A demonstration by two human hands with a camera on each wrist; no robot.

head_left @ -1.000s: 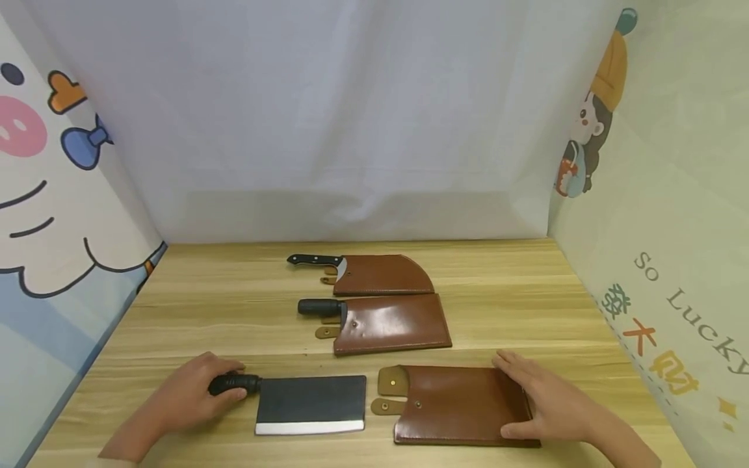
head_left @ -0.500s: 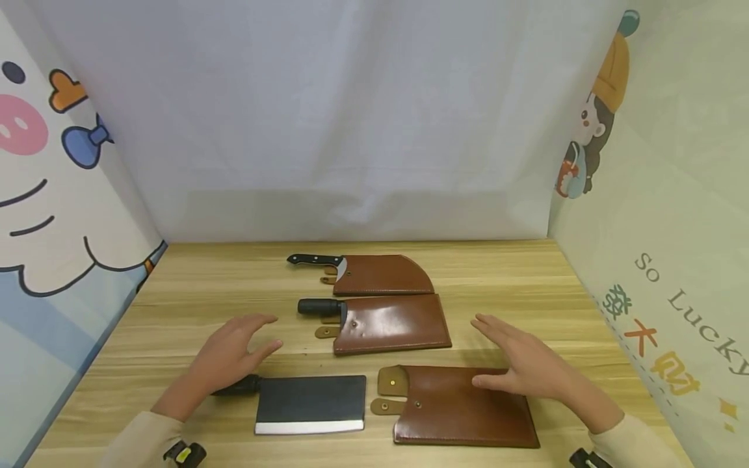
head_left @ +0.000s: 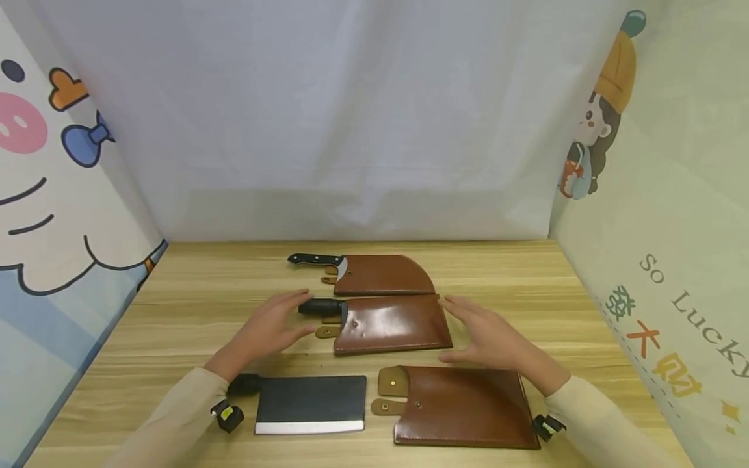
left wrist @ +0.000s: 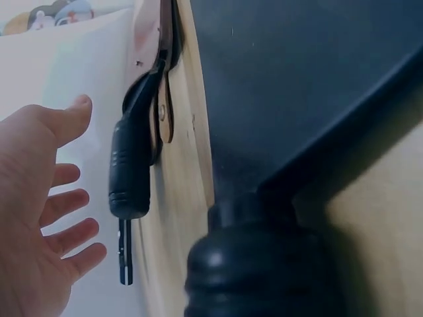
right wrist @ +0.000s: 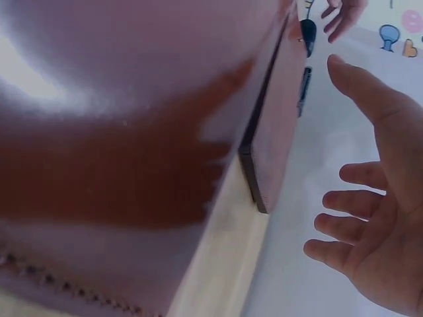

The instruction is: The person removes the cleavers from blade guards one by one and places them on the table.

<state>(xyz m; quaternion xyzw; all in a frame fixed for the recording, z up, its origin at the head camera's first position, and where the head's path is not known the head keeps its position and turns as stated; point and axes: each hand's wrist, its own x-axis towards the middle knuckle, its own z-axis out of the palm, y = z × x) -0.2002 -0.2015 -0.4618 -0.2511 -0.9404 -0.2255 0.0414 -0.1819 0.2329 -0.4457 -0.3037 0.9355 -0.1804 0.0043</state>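
In the head view my left hand (head_left: 266, 335) is spread beside the black handle (head_left: 318, 307) of a cleaver in a brown leather sheath (head_left: 392, 325). Its thumb and fingers stand apart, and in the left wrist view nothing lies between them. At the sheath's right end my right hand (head_left: 488, 335) has its fingers extended, fingertips right at the edge. Nearer to me lies a bare cleaver (head_left: 310, 400) with a dark blade and a bright edge, my left forearm passing over its handle. To its right lies another brown sheath (head_left: 462, 409), with its snap straps unfastened.
Behind the middle sheath lies a riveted black-handled knife (head_left: 316, 259) in a brown sheath (head_left: 383, 274) with a curved end. All rest on a wooden table (head_left: 199, 286). A white cloth (head_left: 351, 117) hangs at the back, and printed sheets stand at both sides.
My left hand has let go of the bare cleaver's handle and moved forward and right. My right hand has left the near sheath and moved forward and left. Knives and sheaths stay in place.
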